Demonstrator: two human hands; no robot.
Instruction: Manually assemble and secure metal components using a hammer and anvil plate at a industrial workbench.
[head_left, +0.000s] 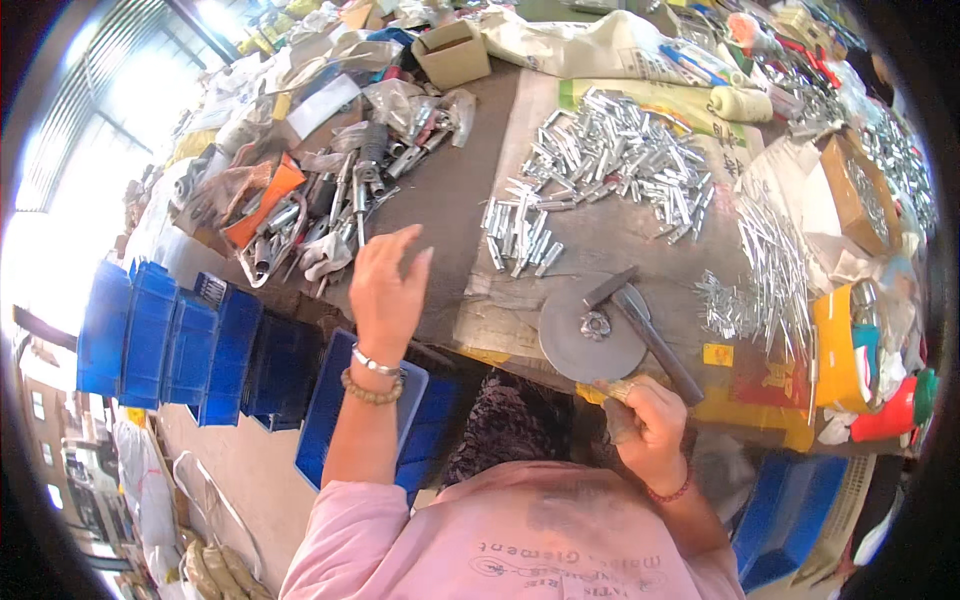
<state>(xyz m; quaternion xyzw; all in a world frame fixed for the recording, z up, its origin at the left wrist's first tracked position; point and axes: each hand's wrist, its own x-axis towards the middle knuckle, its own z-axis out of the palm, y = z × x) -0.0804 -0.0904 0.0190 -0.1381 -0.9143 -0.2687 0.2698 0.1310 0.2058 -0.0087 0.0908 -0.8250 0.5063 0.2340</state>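
My left hand (390,285) hovers over the near left of the workbench, its fingers apart and nothing visible in them. Just beyond it lies a jumble of tools (362,190), with metal rods and an orange piece (264,202). My right hand (652,425) is closed at the bench's front edge on a small yellowish and grey item (617,408), whose kind I cannot make out. Next to that hand, a hammer (655,345) rests partly on a round grey plate (570,345). Small metal parts (594,324) sit on the plate beside the hammer head.
A large heap of short silver metal tubes (620,160) covers the bench's middle. Thin metal rods (772,265) and small pins (725,305) lie to the right, near a yellow container (842,345) and a red bottle (890,410). Blue bins (190,345) stand at left.
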